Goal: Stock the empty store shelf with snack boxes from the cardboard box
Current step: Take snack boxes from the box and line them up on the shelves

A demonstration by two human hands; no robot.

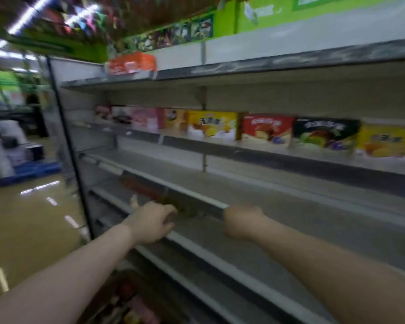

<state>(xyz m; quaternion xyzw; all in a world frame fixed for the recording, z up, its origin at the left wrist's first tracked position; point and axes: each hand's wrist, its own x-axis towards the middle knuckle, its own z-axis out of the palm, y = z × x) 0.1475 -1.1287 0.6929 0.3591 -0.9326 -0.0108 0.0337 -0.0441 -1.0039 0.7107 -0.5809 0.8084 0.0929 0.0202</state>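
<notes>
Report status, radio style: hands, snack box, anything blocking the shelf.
Left hand and right hand both gripping a blurred dark snack box. Box at the bare shelf edge. No obstruction visible.

Roughly eight shelved snack boxes (267, 129); two hands (150, 220).

Both arms reach forward to a bare grey shelf (290, 206); the left hand (150, 222) and right hand (241, 222) each grip one end of a blurred dark red snack box (150, 190) at the shelf's front edge. One shelf higher, a row of boxes (267, 130) stands upright, side by side, in pink, yellow, red and black. The cardboard box (131, 300) sits near the bottom edge, its contents blurred.
</notes>
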